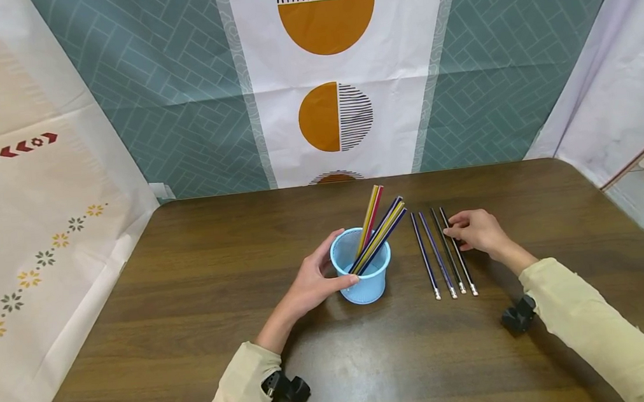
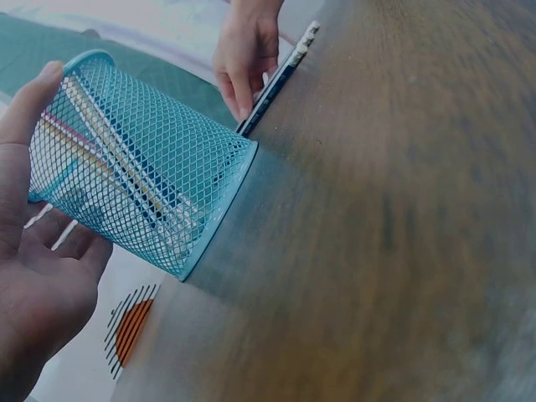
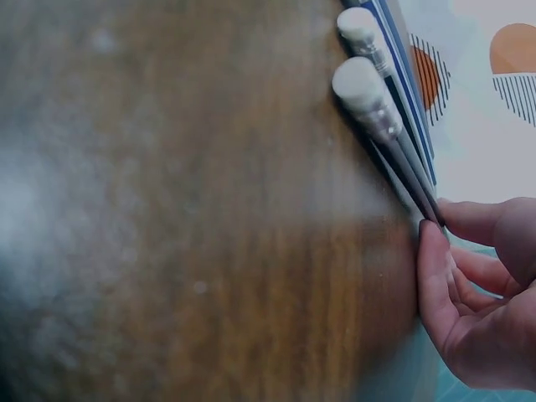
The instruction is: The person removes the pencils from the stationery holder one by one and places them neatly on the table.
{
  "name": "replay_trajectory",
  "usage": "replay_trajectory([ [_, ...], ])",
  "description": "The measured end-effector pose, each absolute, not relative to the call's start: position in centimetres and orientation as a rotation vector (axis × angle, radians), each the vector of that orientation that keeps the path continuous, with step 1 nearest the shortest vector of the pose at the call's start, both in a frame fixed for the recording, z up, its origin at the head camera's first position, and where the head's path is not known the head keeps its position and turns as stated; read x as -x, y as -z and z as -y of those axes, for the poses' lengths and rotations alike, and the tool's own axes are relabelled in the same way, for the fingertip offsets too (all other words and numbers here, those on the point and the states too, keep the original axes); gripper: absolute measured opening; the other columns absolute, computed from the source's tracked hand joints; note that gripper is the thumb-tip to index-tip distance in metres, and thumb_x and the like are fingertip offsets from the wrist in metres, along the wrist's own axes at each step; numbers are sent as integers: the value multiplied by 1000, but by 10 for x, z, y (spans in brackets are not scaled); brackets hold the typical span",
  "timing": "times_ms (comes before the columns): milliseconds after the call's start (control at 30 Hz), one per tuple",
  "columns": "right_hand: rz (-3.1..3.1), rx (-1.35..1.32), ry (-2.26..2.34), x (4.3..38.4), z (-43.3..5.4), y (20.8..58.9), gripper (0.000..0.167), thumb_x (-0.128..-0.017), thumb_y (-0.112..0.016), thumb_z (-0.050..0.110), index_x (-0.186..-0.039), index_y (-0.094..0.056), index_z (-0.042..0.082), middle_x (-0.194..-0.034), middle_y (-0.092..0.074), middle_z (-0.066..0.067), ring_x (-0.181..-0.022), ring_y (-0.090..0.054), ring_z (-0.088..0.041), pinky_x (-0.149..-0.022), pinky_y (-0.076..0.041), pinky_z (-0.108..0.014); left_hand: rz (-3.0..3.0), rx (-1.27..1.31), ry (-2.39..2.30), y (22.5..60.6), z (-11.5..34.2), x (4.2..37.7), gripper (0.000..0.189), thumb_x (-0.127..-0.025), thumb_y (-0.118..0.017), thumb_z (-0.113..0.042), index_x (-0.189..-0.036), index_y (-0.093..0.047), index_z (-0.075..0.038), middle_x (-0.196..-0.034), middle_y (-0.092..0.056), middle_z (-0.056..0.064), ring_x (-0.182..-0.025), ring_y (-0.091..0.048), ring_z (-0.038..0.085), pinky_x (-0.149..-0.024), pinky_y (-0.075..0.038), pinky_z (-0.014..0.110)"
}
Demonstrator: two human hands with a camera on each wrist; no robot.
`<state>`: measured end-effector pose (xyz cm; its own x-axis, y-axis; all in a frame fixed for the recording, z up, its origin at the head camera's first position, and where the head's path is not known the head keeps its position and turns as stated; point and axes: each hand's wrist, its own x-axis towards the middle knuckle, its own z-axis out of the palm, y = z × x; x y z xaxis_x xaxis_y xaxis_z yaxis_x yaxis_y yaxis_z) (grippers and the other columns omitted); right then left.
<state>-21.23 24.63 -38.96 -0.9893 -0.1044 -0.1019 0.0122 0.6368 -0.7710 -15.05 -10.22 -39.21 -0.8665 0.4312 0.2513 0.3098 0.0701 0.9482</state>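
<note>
Four pencils (image 1: 438, 255) lie side by side, nearly parallel, on the table (image 1: 222, 312), to the right of the cup (image 1: 366, 290). The right hand (image 1: 479, 232) has thumb and finger brought together on the rightmost pencil (image 1: 464, 265), pinching its shaft toward the far half, so the eraser end sticks out toward the person. The left hand (image 1: 317, 278) is curved around the left side of the cup and holds it, with the thumb on the front near the rim; the cup stands upright on its base.

The cup is round, made of light blue mesh with diamond-shaped holes and a smooth band at the base. Inside it several pencils (image 1: 383, 237), yellow, red and dark blue, lean to the right. The loose pencils are slim and straight, dark blue and black, with white erasers in silvery metal bands. The table is brown, with wood grain, and it reflects light softly.

Through the mesh, the lower ends of the pencils in the cup are difficult to count. The far tip of the pinched pencil is hidden in the right wrist view, where the table surface is blurred. Both pale sleeves (image 1: 597, 324) are cut by the frame edge.
</note>
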Motion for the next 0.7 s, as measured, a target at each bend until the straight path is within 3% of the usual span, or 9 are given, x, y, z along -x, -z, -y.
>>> replay_trajectory([
  [367,-2696,84,1304,212,-247,389,41,-91,-66,6,-121,-52,-18,-98,-61,-21,-73,-63,-17,-61,-56,-29,-2236,-749,-1923,392,102,150,84,-79,-81,-18,-149,-35,-10,-140,-49,10,-126,-48,25,-105,-37,42],
  [700,-2712,82,1339,213,-247,388,34,-95,-60,8,-118,-55,-16,-99,-61,-24,-77,-59,-21,-60,-56,-29,-2233,-733,-1923,391,102,149,84,-80,-80,-12,-150,-34,-10,-142,-47,11,-128,-46,26,-106,-36,42],
])
